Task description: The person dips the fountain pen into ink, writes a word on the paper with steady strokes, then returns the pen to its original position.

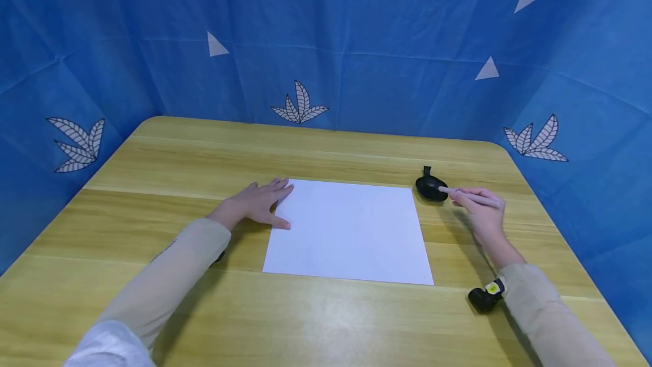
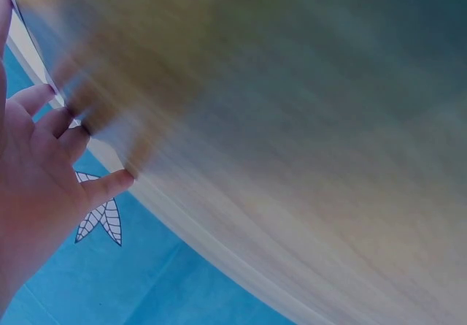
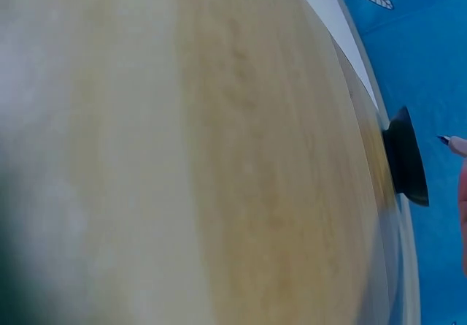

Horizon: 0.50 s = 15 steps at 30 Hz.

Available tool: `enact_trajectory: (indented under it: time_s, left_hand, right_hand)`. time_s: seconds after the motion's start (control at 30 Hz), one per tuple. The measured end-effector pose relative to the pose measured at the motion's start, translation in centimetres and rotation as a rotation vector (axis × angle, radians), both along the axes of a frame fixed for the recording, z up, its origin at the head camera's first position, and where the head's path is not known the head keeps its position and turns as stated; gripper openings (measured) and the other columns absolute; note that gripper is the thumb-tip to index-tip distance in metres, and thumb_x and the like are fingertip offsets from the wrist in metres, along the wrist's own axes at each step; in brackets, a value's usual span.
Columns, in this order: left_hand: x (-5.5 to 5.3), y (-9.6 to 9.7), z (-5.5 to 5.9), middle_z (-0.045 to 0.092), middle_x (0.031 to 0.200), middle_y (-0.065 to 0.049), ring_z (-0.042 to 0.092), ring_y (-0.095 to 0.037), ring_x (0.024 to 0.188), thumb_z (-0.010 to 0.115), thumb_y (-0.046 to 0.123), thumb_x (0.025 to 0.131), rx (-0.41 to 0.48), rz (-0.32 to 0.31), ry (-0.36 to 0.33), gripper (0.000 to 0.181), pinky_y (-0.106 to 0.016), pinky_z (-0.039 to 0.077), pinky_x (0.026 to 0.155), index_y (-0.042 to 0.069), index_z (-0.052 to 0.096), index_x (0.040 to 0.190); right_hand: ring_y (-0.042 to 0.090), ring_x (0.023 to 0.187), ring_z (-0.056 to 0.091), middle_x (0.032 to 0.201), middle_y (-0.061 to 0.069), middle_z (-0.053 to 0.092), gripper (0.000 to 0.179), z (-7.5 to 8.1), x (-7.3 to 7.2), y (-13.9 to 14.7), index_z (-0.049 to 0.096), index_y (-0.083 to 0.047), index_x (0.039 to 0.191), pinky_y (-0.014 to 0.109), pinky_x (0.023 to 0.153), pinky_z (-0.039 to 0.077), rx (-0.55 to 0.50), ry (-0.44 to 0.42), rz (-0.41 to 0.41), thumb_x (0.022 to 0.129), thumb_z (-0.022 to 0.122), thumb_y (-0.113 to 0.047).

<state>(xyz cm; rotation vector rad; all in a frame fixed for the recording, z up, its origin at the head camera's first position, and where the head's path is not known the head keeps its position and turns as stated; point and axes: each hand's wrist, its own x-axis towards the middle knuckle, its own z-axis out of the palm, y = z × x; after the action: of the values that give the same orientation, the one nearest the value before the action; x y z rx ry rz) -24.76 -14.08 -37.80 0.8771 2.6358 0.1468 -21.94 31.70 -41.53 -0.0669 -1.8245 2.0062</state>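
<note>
A blank white sheet of paper (image 1: pixel 351 232) lies in the middle of the wooden table. My left hand (image 1: pixel 258 201) rests on its upper left edge, fingers spread; the left wrist view shows the same hand (image 2: pixel 47 175) with fingertips at the tabletop. In my right hand (image 1: pixel 486 217) I hold a slim, pale-handled brush (image 1: pixel 479 198), its tip over a small black dish (image 1: pixel 428 186) with a short tab. The right wrist view shows the brush's dark pointed tip (image 3: pixel 444 140) apart from the dish (image 3: pixel 406 157). The dish's contents cannot be made out.
The wooden table (image 1: pixel 346 321) has rounded far corners. Behind and beside it hangs a blue cloth (image 1: pixel 387 95) with white triangles and leaf prints. A black wrist device (image 1: pixel 485 299) is attached below the right sleeve.
</note>
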Motion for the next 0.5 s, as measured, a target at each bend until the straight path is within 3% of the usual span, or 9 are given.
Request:
enact_trajectory:
  time_s: [0.2, 0.37, 0.5]
  left_hand:
    - [0.0, 0.0, -0.1, 0.004, 0.148, -0.012, 0.003, -0.029, 0.134, 0.054, 0.064, 0.075, -0.001, -0.001, 0.001, 0.098, -0.063, 0.009, 0.097, 0.006, 0.014, 0.143]
    - [0.0, 0.0, 0.0, 0.004, 0.148, -0.012, 0.003, -0.029, 0.134, 0.054, 0.064, 0.075, 0.002, -0.001, 0.0, 0.098, -0.063, 0.009, 0.097, 0.007, 0.014, 0.144]
    - [0.1, -0.1, 0.0, 0.003, 0.148, -0.012, 0.002, -0.028, 0.134, 0.054, 0.064, 0.075, 0.005, 0.0, -0.003, 0.098, -0.062, 0.008, 0.097, 0.007, 0.014, 0.144]
  right_hand:
    - [0.012, 0.064, 0.065, 0.073, 0.003, 0.067, 0.009, 1.2, 0.5, -0.9, 0.067, 0.001, 0.079, 0.025, 0.061, 0.051, -0.038, -0.036, 0.053, 0.072, 0.071, 0.005]
    - [0.012, 0.064, 0.065, 0.07, 0.002, 0.067, 0.016, 2.4, 1.0, -1.6, 0.068, -0.004, 0.075, 0.027, 0.063, 0.051, -0.05, -0.127, 0.054, 0.073, 0.064, 0.012]
    - [0.013, 0.065, 0.065, 0.071, 0.002, 0.067, 0.014, 2.4, 0.8, -1.6, 0.068, -0.002, 0.077, 0.029, 0.064, 0.05, -0.044, -0.146, 0.046, 0.074, 0.064, 0.011]
